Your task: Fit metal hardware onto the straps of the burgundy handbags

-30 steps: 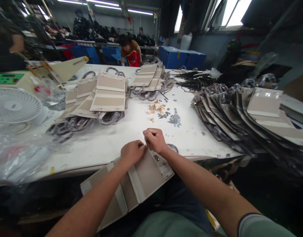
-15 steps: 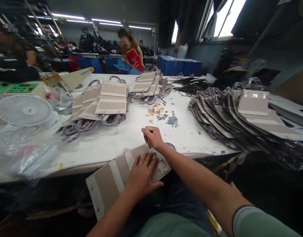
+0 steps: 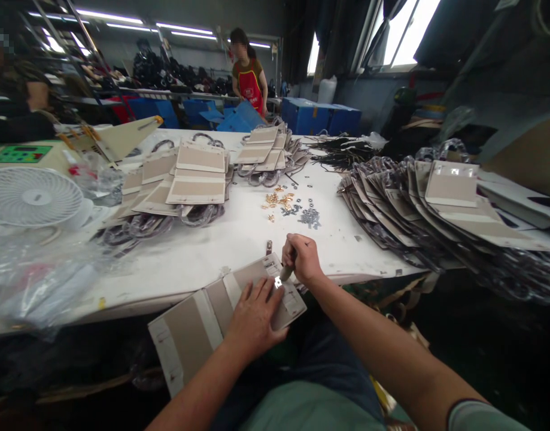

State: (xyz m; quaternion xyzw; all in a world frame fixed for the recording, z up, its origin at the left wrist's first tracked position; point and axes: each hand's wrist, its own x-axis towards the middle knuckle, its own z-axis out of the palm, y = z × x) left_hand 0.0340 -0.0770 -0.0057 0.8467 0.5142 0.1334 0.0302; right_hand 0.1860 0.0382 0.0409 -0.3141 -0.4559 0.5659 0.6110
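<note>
A beige folded panel [image 3: 198, 320] with white strips lies over the near table edge and my lap. My left hand [image 3: 255, 317] lies flat on it, fingers spread, pressing it down. My right hand [image 3: 301, 258] is closed round a small tool whose tip [image 3: 284, 274] points down at a small bright metal piece [image 3: 277, 281] on the panel's upper right part. A small dark metal piece [image 3: 269, 246] stands on the white table [image 3: 198, 254] just beyond the panel.
Small gold fittings [image 3: 279, 199] and grey metal parts [image 3: 309, 216] lie scattered mid-table. Stacks of beige panels with wrapped handles sit at the left [image 3: 191, 179], back [image 3: 266, 146] and right [image 3: 440, 206]. A white fan [image 3: 30, 197] and plastic bags [image 3: 36, 275] are left. A person in a red apron [image 3: 249, 78] stands behind.
My left hand went from a pinch at the panel's top to lying flat on it. My right hand moved right and now holds the tool tip down on the panel.
</note>
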